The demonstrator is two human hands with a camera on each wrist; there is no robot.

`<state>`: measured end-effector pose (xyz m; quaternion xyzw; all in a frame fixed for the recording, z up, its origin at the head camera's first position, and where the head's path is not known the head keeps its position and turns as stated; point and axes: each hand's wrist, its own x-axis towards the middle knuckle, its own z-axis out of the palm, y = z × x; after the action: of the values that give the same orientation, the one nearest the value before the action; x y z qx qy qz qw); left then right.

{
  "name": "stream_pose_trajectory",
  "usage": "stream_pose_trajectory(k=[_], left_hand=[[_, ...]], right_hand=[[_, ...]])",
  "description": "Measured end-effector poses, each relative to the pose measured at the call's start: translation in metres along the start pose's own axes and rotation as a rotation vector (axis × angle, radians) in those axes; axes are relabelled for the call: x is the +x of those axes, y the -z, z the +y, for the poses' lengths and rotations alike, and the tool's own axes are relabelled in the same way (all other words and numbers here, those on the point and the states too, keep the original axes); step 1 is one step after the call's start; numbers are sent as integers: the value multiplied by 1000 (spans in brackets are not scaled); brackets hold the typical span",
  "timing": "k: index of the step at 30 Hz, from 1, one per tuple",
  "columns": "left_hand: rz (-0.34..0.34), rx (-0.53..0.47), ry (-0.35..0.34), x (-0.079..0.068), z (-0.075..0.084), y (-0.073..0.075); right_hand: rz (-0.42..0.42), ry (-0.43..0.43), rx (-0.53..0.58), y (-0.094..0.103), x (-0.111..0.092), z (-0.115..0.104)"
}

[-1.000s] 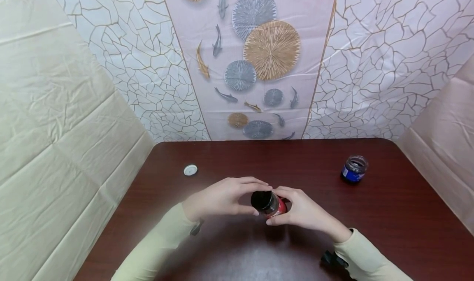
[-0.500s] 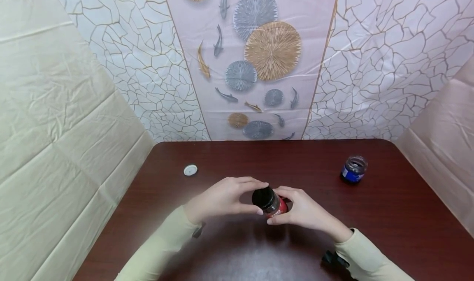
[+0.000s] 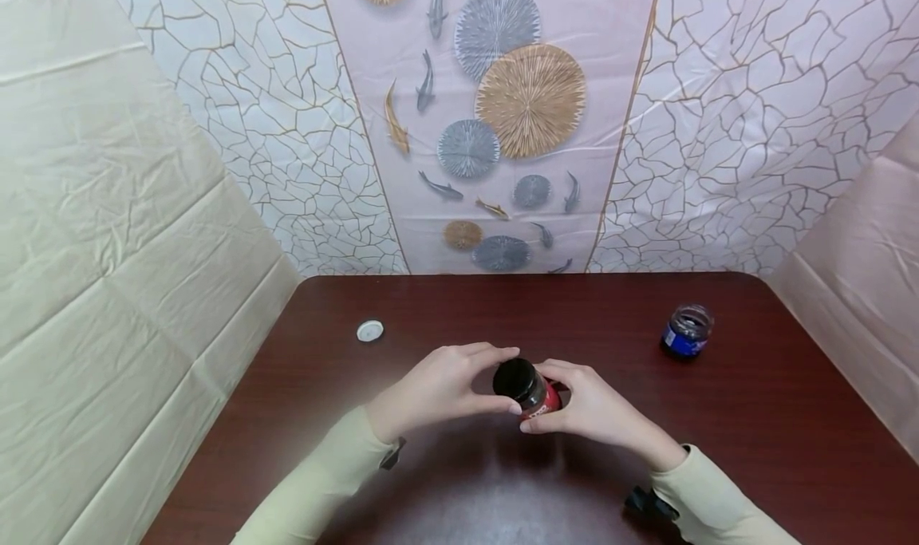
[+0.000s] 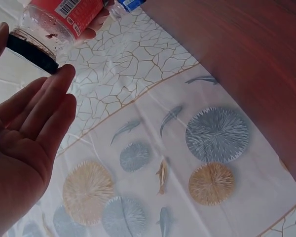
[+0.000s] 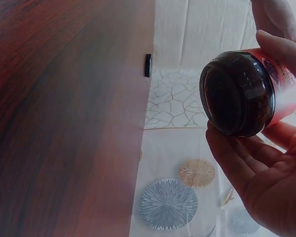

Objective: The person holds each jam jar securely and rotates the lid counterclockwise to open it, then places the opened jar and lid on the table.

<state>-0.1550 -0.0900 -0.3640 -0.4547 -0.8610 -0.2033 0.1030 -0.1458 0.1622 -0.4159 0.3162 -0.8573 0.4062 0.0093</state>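
Observation:
A glass jar [image 3: 547, 401] with a red label is held tilted above the table, its black lid [image 3: 514, 379] toward the left. My left hand [image 3: 443, 389] pinches the lid's edge between thumb and fingertips; in the left wrist view the lid [image 4: 32, 52] sits on the jar's mouth. My right hand [image 3: 594, 408] grips the jar's body around the label. Seen from the right wrist, the jar's dark base [image 5: 227, 96] faces the camera. Some dark contents show through the glass.
An open jar [image 3: 685, 333] with a blue label stands at the table's back right, dark stuff inside. Toward the back left lies a round lid [image 3: 369, 331], white side up. Patterned cloth [image 3: 531, 98] hangs behind the dark red table [image 3: 459, 306].
My left thumb and fingers have shifted around the lid, the thumb going right and the fingertips slightly up. Jar and lid have drifted slightly right. My right hand keeps its grip.

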Motion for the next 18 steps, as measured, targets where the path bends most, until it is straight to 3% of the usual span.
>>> stream_pose_trajectory(k=[9, 18], left_hand=[[-30, -24, -19, 1, -1, 2], [-146, -78, -182, 5, -4, 12]], right_hand=[[6, 2, 13, -2, 0, 2], [-5, -10, 17, -3, 0, 2]])
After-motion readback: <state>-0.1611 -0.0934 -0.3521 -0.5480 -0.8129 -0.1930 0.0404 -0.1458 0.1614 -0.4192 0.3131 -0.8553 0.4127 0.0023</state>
